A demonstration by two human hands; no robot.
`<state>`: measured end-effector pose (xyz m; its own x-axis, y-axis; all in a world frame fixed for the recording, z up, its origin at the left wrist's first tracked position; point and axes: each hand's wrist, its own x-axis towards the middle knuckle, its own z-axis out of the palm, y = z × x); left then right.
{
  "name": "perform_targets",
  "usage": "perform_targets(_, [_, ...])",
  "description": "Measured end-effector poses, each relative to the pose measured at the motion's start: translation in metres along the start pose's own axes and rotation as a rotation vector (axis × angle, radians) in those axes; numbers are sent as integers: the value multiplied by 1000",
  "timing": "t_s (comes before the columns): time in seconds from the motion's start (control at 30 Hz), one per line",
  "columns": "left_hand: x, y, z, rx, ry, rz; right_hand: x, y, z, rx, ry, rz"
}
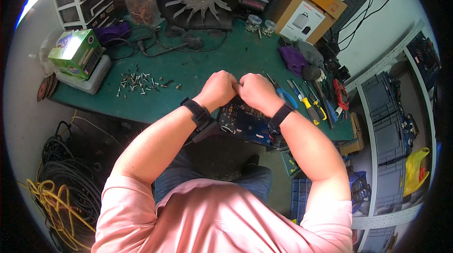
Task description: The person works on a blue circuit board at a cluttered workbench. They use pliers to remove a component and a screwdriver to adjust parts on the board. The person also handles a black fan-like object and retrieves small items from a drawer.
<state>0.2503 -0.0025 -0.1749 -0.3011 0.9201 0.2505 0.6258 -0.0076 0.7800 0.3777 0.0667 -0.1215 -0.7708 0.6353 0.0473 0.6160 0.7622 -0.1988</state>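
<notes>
Circuit board (245, 122) propped at the table's (212, 64) near edge, under my hands.
Left hand (218, 88) and right hand (256, 91) are fisted, knuckles touching, probably pinching something small I cannot see; screws (141, 83) lie left, screwdrivers (309, 102) right.

The person wears a pink short-sleeved shirt (222, 220) and blue jeans (255, 182); a black wrist strap (197, 113) wraps the left wrist, another black strap (281, 113) the right; forearms bare, a dark shoe (252, 161) below
</notes>
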Motion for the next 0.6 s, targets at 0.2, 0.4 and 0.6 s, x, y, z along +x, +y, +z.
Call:
perform_targets(0.2, [-2,-3,0,17,7,19,3,-4,1,-65,-21,-25])
perform_targets(0.4, [-5,-4,-18,-47,-63,46,7,-5,4,-113,1,-123])
perform_targets(0.6, [-7,-8,-25,69,-76,-19,10,-3,-1,-71,-33,-216])
